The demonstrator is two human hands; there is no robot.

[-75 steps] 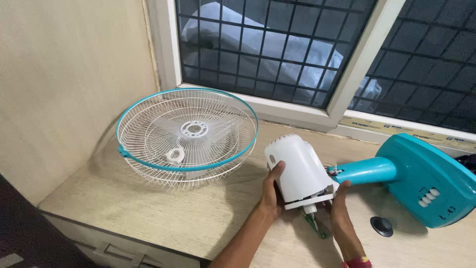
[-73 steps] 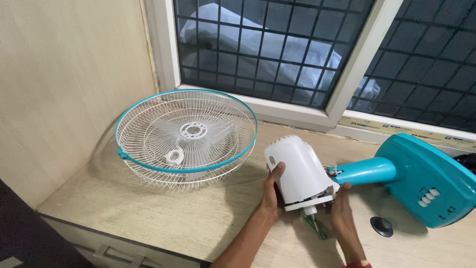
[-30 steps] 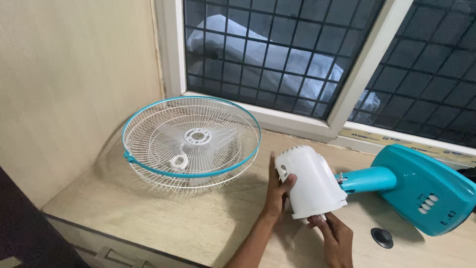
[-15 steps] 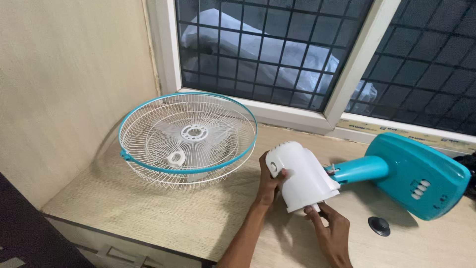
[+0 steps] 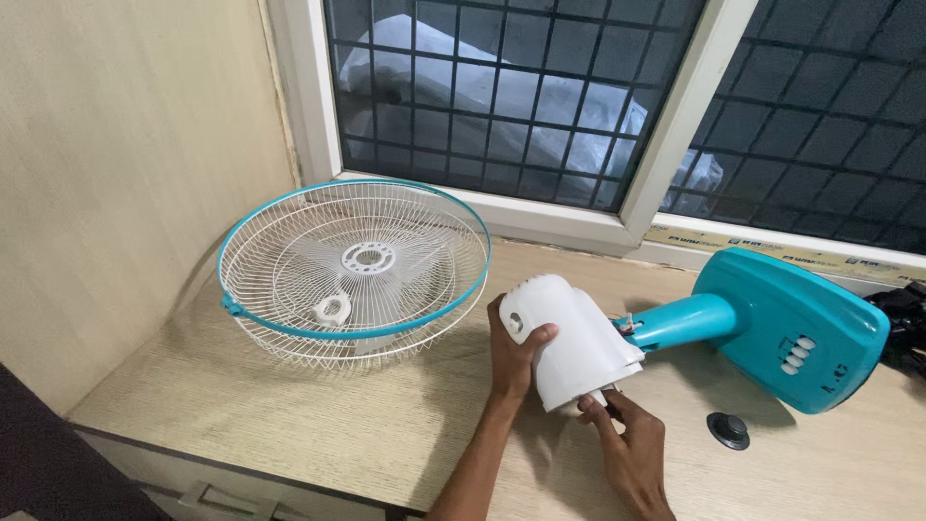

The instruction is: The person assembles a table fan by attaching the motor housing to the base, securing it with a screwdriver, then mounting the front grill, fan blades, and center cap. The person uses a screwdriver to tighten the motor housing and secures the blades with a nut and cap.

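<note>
Fingers of your left hand (image 5: pixel 514 352) clasp the white motor cover (image 5: pixel 569 340), right hand (image 5: pixel 625 439) pinching under its rim, so keep it square to the teal stand (image 5: pixel 772 326).

Your left hand (image 5: pixel 511 352) covers the near side of the white motor housing (image 5: pixel 571 340); your right hand (image 5: pixel 627 446) hides its lower rim, so what those fingertips pinch cannot be told; both forearms run off the bottom edge; the dark object (image 5: pixel 902 323) beyond the teal fan base (image 5: pixel 791 328) is cut by the right edge; the base's button markings are too small to read; the worktop (image 5: pixel 289 415) continues out of frame.
</note>
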